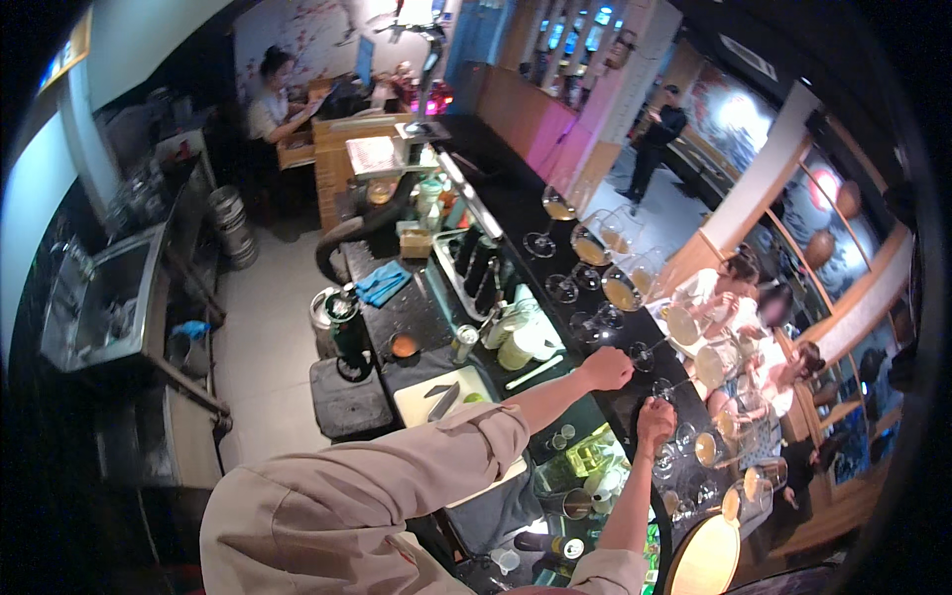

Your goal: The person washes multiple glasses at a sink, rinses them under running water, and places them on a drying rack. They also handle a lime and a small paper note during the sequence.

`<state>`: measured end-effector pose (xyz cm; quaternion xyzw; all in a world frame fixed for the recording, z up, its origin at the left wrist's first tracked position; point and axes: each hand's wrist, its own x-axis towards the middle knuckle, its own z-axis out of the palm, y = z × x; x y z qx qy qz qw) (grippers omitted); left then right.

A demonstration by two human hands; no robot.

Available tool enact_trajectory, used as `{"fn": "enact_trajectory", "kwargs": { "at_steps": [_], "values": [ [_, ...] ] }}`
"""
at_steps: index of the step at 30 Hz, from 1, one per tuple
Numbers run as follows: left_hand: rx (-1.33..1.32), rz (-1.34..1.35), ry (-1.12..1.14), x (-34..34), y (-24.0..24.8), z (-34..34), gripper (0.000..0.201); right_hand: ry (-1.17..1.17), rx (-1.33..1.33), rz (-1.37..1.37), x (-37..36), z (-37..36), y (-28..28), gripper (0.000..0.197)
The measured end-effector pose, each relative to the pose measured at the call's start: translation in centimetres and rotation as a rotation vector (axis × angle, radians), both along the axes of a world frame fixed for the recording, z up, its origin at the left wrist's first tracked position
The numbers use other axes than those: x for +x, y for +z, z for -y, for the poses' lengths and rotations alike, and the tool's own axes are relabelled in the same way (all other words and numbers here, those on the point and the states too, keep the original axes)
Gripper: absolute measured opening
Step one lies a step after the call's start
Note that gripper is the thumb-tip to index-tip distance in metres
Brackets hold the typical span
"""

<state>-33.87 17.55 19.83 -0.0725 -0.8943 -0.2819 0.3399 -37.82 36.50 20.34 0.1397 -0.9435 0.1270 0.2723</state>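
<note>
My left hand [606,370] reaches across to the black bar top [607,401]. Its fingers are curled closed, beside the foot of a stemmed glass [682,325] with pale orange drink in its bowl. Nearer to me, my right hand [655,422] is also closed, right by the foot of another stemmed glass [709,366]. Whether either hand grips a foot is too small to tell. More wide-bowled glasses of the same drink stand along the counter, such as one glass [622,290] farther off and another glass [707,449] on the near side.
Under my left arm lies a cutting board [416,402] with a knife [445,401] and a green fruit piece. A blue cloth [383,284], an orange bowl [404,345] and a can [464,342] are behind. People [724,297] sit across the counter. A steel sink [104,297] stands left.
</note>
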Motion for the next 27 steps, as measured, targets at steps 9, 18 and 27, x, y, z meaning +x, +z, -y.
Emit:
{"fn": "enact_trajectory", "kwargs": {
  "at_steps": [9,18,27],
  "values": [
    [-0.020,-0.016,-0.059,4.6,-1.2,-0.3,0.021,-0.007,0.265,-0.409,-2.4,-0.9,-3.1,0.030],
    [0.865,0.274,-0.419,22.5,-1.5,1.3,0.041,0.062,0.198,-0.099,-2.2,-0.7,-1.5,0.032],
    [1.206,0.466,0.237,46.5,-13.8,13.8,0.038,0.313,0.083,-0.223,-3.5,-1.5,-1.6,0.041]
  ]
}}
